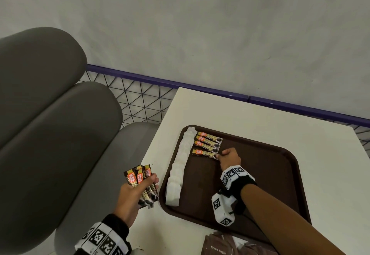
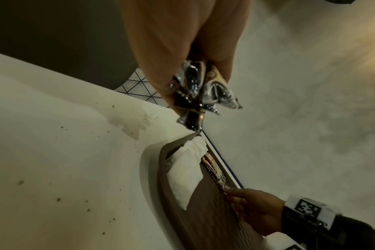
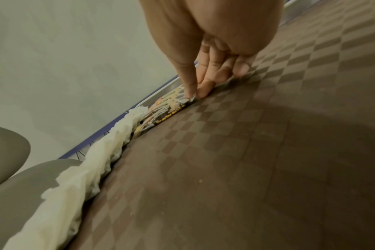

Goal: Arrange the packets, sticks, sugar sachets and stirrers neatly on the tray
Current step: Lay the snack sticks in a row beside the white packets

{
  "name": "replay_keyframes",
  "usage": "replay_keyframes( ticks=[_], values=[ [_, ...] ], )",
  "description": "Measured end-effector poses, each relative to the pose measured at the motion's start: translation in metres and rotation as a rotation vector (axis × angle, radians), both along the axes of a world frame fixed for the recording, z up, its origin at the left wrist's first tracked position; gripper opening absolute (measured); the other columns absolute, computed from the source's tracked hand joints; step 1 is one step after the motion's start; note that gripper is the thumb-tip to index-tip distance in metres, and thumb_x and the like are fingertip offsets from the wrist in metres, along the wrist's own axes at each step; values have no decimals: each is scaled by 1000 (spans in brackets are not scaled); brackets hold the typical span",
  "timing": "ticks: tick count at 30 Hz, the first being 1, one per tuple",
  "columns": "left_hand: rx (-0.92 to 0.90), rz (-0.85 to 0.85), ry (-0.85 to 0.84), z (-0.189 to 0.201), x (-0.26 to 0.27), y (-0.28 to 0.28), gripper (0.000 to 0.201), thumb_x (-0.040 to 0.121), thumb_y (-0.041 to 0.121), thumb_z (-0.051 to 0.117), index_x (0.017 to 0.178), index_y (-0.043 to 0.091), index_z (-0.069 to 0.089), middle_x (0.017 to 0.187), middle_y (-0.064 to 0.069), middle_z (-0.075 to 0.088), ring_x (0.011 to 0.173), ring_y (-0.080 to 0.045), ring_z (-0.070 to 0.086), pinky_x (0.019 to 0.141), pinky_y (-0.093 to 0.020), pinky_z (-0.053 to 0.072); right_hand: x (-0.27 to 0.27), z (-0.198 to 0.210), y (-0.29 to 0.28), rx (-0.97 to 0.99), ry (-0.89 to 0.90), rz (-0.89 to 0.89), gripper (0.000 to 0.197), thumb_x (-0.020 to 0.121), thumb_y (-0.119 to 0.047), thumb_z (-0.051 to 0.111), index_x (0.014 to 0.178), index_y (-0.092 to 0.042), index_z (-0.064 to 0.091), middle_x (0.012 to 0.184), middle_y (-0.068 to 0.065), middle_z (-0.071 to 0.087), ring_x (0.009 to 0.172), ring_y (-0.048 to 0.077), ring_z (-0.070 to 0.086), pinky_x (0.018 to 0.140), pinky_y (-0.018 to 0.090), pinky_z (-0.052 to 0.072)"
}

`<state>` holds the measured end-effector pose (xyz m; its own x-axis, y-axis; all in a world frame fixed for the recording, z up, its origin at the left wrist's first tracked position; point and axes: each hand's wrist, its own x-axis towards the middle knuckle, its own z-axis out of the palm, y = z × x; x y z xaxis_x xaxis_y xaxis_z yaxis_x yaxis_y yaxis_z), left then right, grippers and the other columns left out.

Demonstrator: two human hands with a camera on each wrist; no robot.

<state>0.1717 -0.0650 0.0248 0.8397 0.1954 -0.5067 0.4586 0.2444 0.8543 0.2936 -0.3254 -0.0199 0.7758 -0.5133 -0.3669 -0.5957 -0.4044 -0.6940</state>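
A dark brown tray (image 1: 270, 174) lies on the white table. Along its left rim runs a row of white sachets (image 1: 180, 164), also visible as white sachets (image 3: 79, 177). Beside them lie several orange-and-black coffee sticks (image 1: 208, 144) in a stack of rows. My right hand (image 1: 218, 156) pinches the right end of the nearest coffee stick (image 3: 171, 108) between thumb and forefinger, flat on the tray. My left hand (image 1: 140, 188) hovers left of the tray and grips a bunch of coffee sticks (image 1: 140, 178), their ends showing as crinkled coffee sticks (image 2: 201, 94).
Brown sugar packets (image 1: 220, 246) lie at the table's near edge, in front of the tray. A grey cushioned seat (image 1: 50, 124) stands to the left, and a purple-topped wire fence (image 1: 140, 98) runs behind the table (image 1: 270, 118) along the wall.
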Motion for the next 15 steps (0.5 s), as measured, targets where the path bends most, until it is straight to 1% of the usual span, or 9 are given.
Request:
replay_keyframes(
  ticks=[2,4,6,8,9,11,13,14,15],
  values=[
    [-2,-9,3,1,1,-2,19,80,15,69,96,5,70,94,-13,73,94,-33,67,92,-51,48,-2,2,0,12,-9,-3,26,81,-20,67,74,-24,42,107,14,55,76,23,53,67,28,41],
    [-5,-9,9,2,1,-4,17,80,14,69,94,4,70,95,-17,73,93,-36,67,89,-49,49,-4,2,-1,7,-34,-1,22,81,-23,67,84,-21,46,106,13,55,80,24,53,71,30,43],
    [-8,6,11,3,1,-6,18,81,12,69,95,1,69,95,-23,70,90,-39,67,80,-44,51,-9,2,-2,-12,-76,32,22,81,-26,66,89,-21,46,104,13,58,93,25,51,80,33,44],
    [-14,16,6,4,1,-8,18,82,10,67,95,-2,67,94,-28,68,84,-38,66,71,-37,53,-14,4,-1,-49,-119,84,19,83,-27,63,90,-20,47,98,10,62,102,23,47,80,32,40],
    [-17,16,3,5,1,-9,18,83,10,67,96,-2,67,92,-28,68,81,-36,67,67,-35,52,-17,6,0,-72,-140,118,17,84,-27,62,90,-19,48,95,8,62,102,21,46,77,30,38],
    [-20,9,0,7,1,-11,20,82,11,67,96,-4,66,82,-23,68,67,-30,66,61,-31,49,-25,11,6,-110,-207,205,13,85,-24,62,88,-19,50,83,2,60,95,19,44,74,27,34],
    [-20,-2,-6,9,1,-12,22,81,12,68,96,-5,66,72,-16,67,56,-23,63,56,-28,46,-33,16,16,-81,-292,308,10,84,-20,63,84,-19,52,74,-3,55,89,18,46,75,28,38],
    [-18,-3,-13,10,0,-14,23,81,13,69,96,-4,67,72,-16,68,55,-23,63,56,-28,46,-37,19,21,-28,-324,372,10,83,-18,63,81,-18,53,73,-4,55,87,18,50,76,30,41],
    [-16,3,-20,12,1,-15,23,81,13,69,95,-4,67,73,-16,69,57,-24,64,57,-28,47,-43,23,27,44,-333,447,10,84,-17,63,79,-18,54,73,-5,56,83,16,54,76,28,44]
  ],
)
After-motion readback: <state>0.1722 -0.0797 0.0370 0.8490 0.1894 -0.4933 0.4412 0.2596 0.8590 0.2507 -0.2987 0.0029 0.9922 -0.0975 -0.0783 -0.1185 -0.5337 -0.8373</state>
